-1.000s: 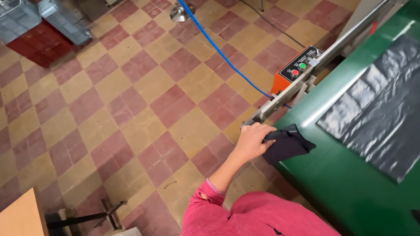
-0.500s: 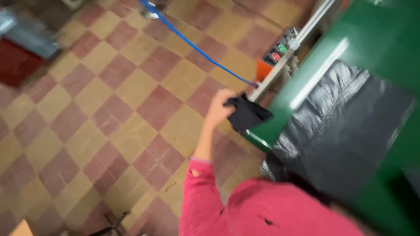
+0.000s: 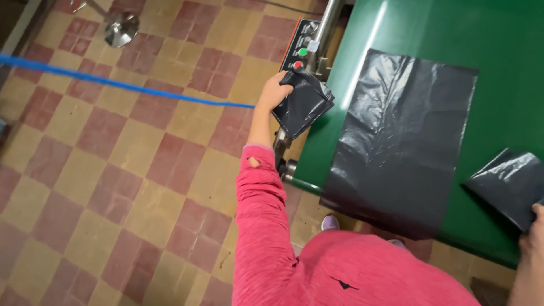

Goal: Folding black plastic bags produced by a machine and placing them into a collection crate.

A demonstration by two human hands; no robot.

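From the head camera: the left hand [image 3: 276,90] has its grip closed on a folded black bag [image 3: 303,102], just off the left edge of the green desk [image 3: 430,28]. The right hand [image 3: 532,238] pinches another black bag [image 3: 507,184] at the right. A flat black bag [image 3: 405,141] lies between them, long side running away from the person.

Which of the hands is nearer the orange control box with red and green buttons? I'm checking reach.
Left. The left hand, gripping a folded black plastic bag, is just below the orange control box; the right hand is far across the green table.

checkered floor [image 3: 113,187] | blue cable [image 3: 113,85] | orange control box, green and red buttons [image 3: 300,39] | chrome stand base [image 3: 120,28]
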